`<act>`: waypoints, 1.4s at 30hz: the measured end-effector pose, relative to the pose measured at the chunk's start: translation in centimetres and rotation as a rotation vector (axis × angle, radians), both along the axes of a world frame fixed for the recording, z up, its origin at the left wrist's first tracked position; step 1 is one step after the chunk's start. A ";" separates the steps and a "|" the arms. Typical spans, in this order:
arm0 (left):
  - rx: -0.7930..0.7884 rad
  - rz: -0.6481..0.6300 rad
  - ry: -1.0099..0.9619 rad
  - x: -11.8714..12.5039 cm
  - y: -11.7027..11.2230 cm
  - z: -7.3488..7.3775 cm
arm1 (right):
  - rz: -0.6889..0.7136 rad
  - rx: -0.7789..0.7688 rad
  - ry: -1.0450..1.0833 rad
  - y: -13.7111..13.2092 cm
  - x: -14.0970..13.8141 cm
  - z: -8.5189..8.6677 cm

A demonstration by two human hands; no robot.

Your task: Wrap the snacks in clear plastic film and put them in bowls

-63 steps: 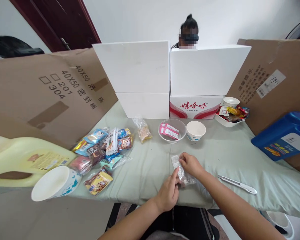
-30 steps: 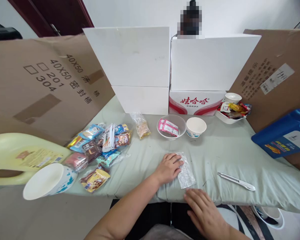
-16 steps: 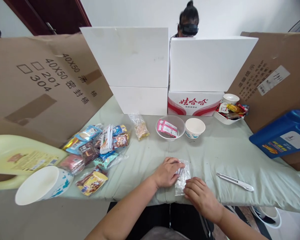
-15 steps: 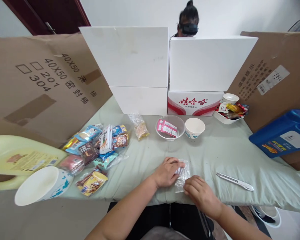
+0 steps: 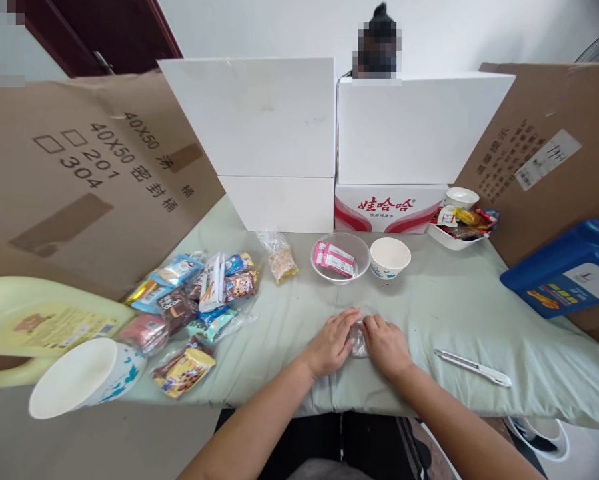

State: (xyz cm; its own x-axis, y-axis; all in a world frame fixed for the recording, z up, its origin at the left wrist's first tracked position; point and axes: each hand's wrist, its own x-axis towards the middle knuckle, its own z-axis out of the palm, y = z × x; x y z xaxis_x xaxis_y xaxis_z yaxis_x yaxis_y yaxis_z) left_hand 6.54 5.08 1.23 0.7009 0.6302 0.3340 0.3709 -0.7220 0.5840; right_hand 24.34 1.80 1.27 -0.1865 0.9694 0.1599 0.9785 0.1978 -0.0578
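Observation:
Both hands rest close together on the cloth-covered table, over a small clear plastic bag (image 5: 360,341). My left hand (image 5: 330,343) presses its fingers on the bag's left side. From the right, my right hand (image 5: 386,343) has curled fingers on the bag's upper right part. What is inside the bag is mostly hidden by my hands. Beyond them stand a clear bowl (image 5: 340,277) with pink-and-white packets (image 5: 335,259) in it and a white paper bowl (image 5: 390,257). A plastic bag of pale bits (image 5: 281,261) lies to the left of the clear bowl.
Packaged snacks (image 5: 199,293) pile up on the left, near a tilted paper bowl (image 5: 82,377) and a yellow jug (image 5: 44,327). A utility knife (image 5: 473,367) lies right. A blue bottle (image 5: 564,267) leans at the right edge. White boxes (image 5: 274,127) wall the back; a person sits behind.
My right hand has moved up and inward, from the bag's lower right corner to its upper right side, beside my left hand. Less of the bag shows now.

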 end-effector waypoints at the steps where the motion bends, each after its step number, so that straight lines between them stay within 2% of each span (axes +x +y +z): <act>1: -0.005 0.011 0.011 0.1 0.0 0.1 | -0.003 0.001 -0.004 -0.1 -0.1 -0.1; 7: 0.045 0.167 0.158 0.7 -0.2 -0.1 | -0.028 0.021 -0.008 0.3 0.4 0.0; 13: 0.047 0.157 0.187 0.9 -0.2 0.2 | -0.152 0.113 0.006 0.2 3.4 1.5; 14: 0.044 0.156 0.185 0.9 -0.2 0.2 | -0.112 0.130 0.025 -0.2 3.5 1.6; 18: 0.042 0.160 0.158 0.8 -0.1 0.2 | 0.297 0.140 0.128 -2.4 2.5 1.1; 19: 0.048 0.164 0.146 0.7 -0.1 0.1 | 0.358 0.136 0.139 -2.9 2.1 0.8; 24: 0.059 0.259 0.045 0.4 0.0 -0.5 | 0.380 0.139 0.082 -4.8 1.7 -0.2; 26: 0.056 0.284 0.008 0.3 0.1 -0.7 | 0.415 0.099 0.045 -4.9 2.4 0.2; 28: 0.060 0.286 -0.014 0.3 0.1 -0.8 | 0.423 0.048 0.052 -4.3 3.6 1.4; 31: 0.065 0.285 -0.025 0.5 0.0 -0.7 | 0.293 0.113 0.154 -1.5 6.2 5.1; 34: 0.054 0.296 -0.025 0.6 0.0 -0.4 | 0.026 0.275 0.142 3.4 8.5 10.1; 35: 0.050 0.299 -0.025 0.6 0.0 -0.4 | -0.055 0.272 0.082 5.4 8.8 11.5; 36: 0.046 0.301 -0.026 0.6 0.0 -0.3 | -0.092 0.190 0.005 7.3 9.0 12.6; 37: 0.042 0.301 -0.026 0.6 0.0 -0.2 | -0.103 0.062 -0.071 9.3 9.1 13.4; 39: 0.030 0.305 -0.021 0.6 0.0 -0.2 | -0.079 -0.104 -0.121 13.0 8.7 13.7; 42: 0.008 0.314 -0.013 0.6 0.0 -0.1 | -0.049 -0.335 -0.138 17.1 7.8 12.0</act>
